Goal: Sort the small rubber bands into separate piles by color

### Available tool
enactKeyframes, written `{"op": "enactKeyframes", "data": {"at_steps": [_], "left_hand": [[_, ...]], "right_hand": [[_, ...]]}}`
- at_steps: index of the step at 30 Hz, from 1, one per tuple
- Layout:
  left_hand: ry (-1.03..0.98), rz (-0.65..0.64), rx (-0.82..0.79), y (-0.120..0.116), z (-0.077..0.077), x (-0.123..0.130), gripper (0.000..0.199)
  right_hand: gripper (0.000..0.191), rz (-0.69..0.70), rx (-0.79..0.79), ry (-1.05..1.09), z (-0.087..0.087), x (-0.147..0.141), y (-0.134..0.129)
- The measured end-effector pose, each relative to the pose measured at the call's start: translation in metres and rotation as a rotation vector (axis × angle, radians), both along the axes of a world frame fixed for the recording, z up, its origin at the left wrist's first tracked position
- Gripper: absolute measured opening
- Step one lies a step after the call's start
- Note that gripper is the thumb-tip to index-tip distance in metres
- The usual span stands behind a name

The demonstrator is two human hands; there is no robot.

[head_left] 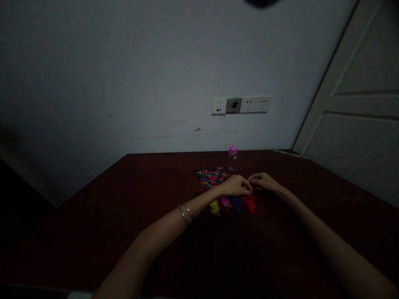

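Observation:
My left hand (236, 185) reaches across the table with its fingers curled and pressed together just above the red pile. Whatever those fingers hold, if anything, is too small to make out. Close to its right, my right hand (263, 182) has its fingertips bent together in a pinch, and their contents cannot be told. Below the hands, thin stringy bands lie sorted by colour: a yellow pile (214, 207), a pink pile (226, 204), a blue pile (238, 206) and a red pile (250, 205). Behind my left hand spreads a mixed heap of coloured bands (212, 176).
A clear bottle with a pink cap (232, 160) stands behind the heap on the dark red table (149, 178). Sockets (255, 104) and a switch plate (218, 106) are on the wall. A white panelled door (358, 124) borders the right side.

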State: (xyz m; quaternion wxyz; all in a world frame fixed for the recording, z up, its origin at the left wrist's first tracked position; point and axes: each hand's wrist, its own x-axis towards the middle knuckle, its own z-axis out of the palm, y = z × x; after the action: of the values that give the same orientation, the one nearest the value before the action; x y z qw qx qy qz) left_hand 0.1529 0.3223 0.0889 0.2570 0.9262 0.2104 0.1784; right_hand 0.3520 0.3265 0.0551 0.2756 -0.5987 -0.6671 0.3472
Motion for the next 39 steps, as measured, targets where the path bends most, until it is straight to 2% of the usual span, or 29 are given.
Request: {"op": "enactKeyframes", "data": {"at_steps": [3, 6, 11, 16, 19, 22, 27, 30, 34, 39], "left_hand": [[-0.099, 0.122, -0.029, 0.015, 0.001, -0.015, 0.024], [-0.264, 0.336, -0.015, 0.041, -0.003, -0.041, 0.027], [-0.426, 0.720, 0.022, 0.089, -0.014, -0.107, 0.039], [-0.434, 0.970, 0.039, 0.117, -0.025, -0.171, 0.037], [-0.426, 1.039, 0.018, 0.123, -0.032, -0.195, 0.038], [-0.434, 1.089, -0.041, 0.124, -0.038, -0.205, 0.038], [-0.445, 1.053, -0.101, 0.124, -0.041, -0.204, 0.038], [-0.454, 1.044, -0.106, 0.121, -0.039, -0.203, 0.038], [-0.420, 1.048, -0.097, 0.118, -0.038, -0.203, 0.038], [-0.337, 1.018, -0.055, 0.117, -0.039, -0.203, 0.040]], "right_hand": [[0.031, -0.039, -0.007, -0.012, 0.000, -0.001, 0.000], [0.032, -0.071, -0.006, -0.005, -0.002, -0.002, 0.001], [0.034, -0.082, 0.003, 0.012, -0.006, 0.001, 0.004], [0.034, -0.069, 0.022, 0.021, -0.010, 0.004, 0.007], [0.033, -0.080, 0.038, 0.018, -0.013, 0.005, 0.009], [0.031, -0.077, 0.041, 0.018, -0.012, 0.005, 0.008], [0.030, -0.022, 0.061, -0.048, -0.005, -0.007, 0.004], [0.028, 0.034, 0.170, -0.139, 0.001, -0.022, 0.004], [0.025, 0.074, 0.332, -0.300, 0.005, -0.041, 0.013], [0.026, 0.062, 0.381, -0.428, 0.005, -0.056, 0.027]]}}
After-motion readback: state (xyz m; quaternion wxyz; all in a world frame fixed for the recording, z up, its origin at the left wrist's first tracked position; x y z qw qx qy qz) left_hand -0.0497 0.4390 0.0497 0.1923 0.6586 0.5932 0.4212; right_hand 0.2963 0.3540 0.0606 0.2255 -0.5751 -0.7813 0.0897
